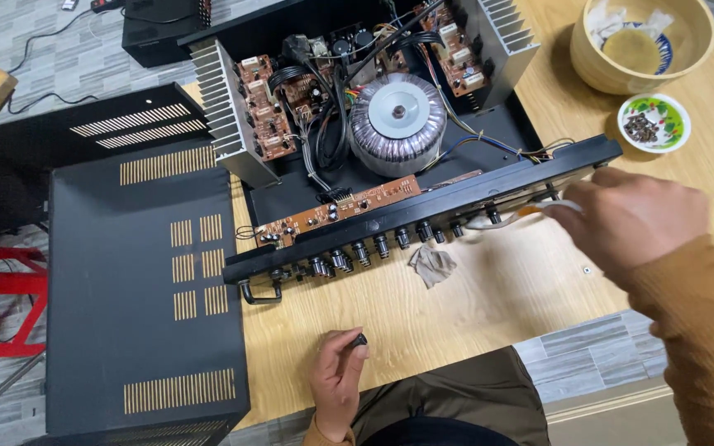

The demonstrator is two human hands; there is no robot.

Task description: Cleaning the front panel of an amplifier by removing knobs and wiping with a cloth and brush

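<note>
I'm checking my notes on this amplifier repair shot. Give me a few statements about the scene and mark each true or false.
1. The left hand pinches a small black knob. True.
2. The amplifier has its top cover on. False: it is open, with the round transformer and circuit boards showing.
3. The right hand is at the front panel, holding a thin tool. True.
4. The small patterned dish is stacked inside the wooden bowl. False: it sits beside the bowl on the table.
5. A crumpled cloth lies near the panel. True.
</note>
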